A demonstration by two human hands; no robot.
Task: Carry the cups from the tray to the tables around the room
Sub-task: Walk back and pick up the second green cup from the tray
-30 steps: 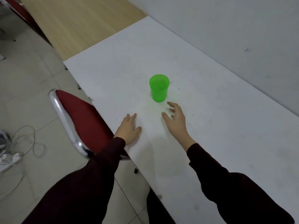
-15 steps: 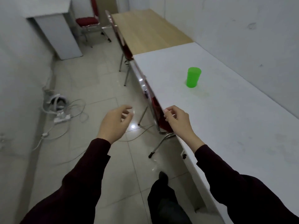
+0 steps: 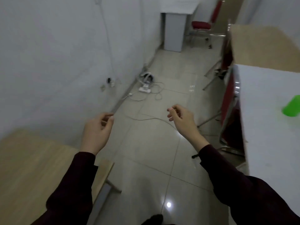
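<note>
We have turned away from the white surface (image 3: 269,127), which a second ago lay under our hands and now sits at our right edge. The tiled floor (image 3: 154,143) fills the view, with a wooden surface (image 3: 32,168) at lower left. Our left hand (image 3: 95,132) and right hand (image 3: 181,119) hang loosely curled, each grip empty. The green cup (image 3: 292,108) stands delivered behind us, so we judge another trip begins; no tray shows.

You're in a plain meeting or training room: bare white walls (image 3: 56,46), tiled floor (image 3: 154,143), a white table (image 3: 267,143) and wooden tables (image 3: 24,176), red padded chairs (image 3: 200,25), a power strip (image 3: 145,89) with loose cables.
</note>
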